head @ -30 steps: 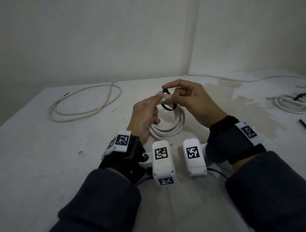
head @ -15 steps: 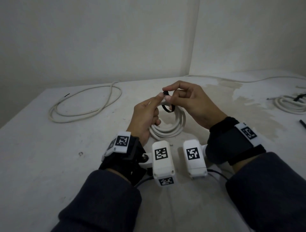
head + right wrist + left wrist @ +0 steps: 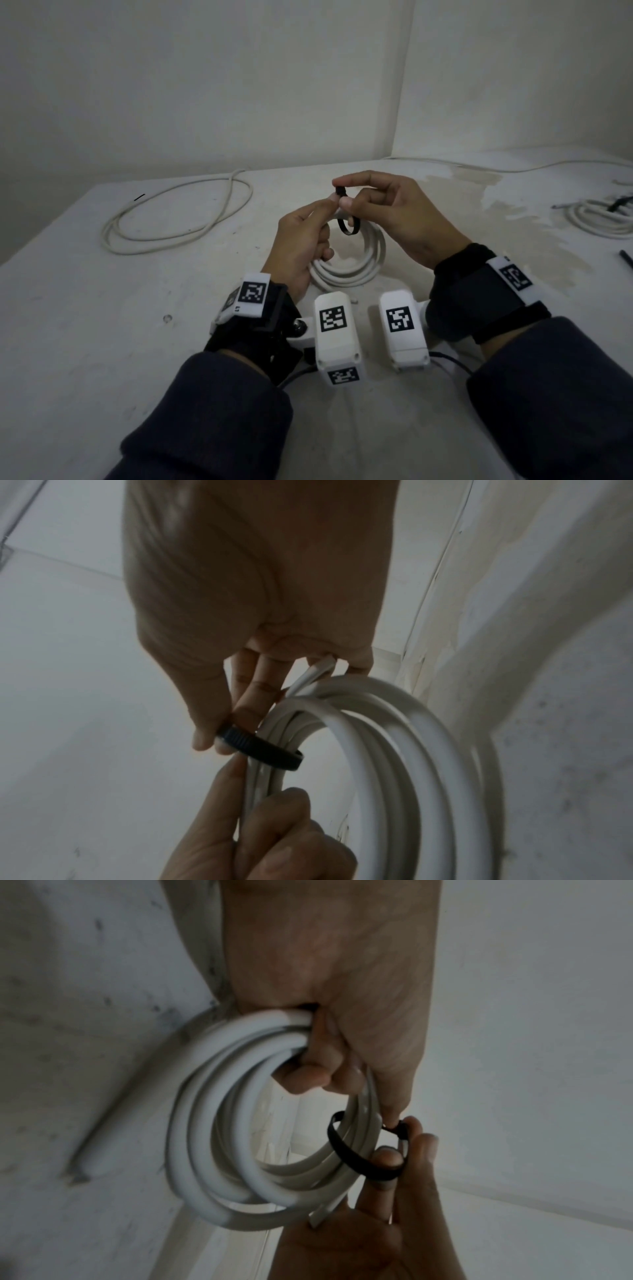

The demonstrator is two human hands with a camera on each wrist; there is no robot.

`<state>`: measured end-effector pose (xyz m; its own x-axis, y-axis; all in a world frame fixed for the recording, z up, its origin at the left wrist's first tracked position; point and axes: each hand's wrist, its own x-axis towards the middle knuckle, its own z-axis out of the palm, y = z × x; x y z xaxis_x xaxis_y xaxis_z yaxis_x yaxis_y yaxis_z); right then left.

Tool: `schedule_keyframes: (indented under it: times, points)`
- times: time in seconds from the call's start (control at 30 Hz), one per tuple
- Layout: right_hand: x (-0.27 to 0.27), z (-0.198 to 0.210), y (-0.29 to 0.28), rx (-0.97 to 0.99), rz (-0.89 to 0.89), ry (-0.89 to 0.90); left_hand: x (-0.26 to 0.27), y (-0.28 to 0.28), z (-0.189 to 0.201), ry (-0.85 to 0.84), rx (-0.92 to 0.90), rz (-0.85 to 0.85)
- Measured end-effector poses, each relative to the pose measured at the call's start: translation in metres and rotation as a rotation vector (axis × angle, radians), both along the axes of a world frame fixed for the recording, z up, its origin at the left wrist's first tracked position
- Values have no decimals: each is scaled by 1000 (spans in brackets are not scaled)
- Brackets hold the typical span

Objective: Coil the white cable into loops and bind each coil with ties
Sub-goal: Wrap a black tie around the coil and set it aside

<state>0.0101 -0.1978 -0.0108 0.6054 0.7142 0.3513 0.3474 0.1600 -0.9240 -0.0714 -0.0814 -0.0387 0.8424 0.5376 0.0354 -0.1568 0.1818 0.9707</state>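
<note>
A small coil of white cable (image 3: 356,270) is held just above the table in front of me. My left hand (image 3: 301,240) grips the coil (image 3: 219,1123) with curled fingers, and its thumb tip reaches up to the tie. A black tie (image 3: 348,229) hangs as a loose loop around the coil's strands (image 3: 377,750). My right hand (image 3: 387,209) pinches the top of the tie (image 3: 253,745) between thumb and fingers. In the left wrist view the black tie (image 3: 356,1158) circles the strands with slack.
A loose, uncoiled white cable (image 3: 178,219) lies at the back left of the table (image 3: 102,342). Another white coil (image 3: 603,219) with a black tie lies at the far right. A long cable (image 3: 513,168) runs along the back edge. A black tie (image 3: 626,257) lies near the right edge.
Both hands and the coil stay almost in place; the right hand's pinch on the tie has risen slightly.
</note>
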Motion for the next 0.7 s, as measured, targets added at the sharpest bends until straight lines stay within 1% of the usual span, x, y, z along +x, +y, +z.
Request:
schedule_keyframes:
  times: [0.53, 0.7]
  points:
    - [-2, -3, 4, 63, -138, -41, 0, -1, 1, -16, 9, -3]
    - [-5, -3, 9, 150, -180, 26, 1, -1, 1, -29, 25, -14]
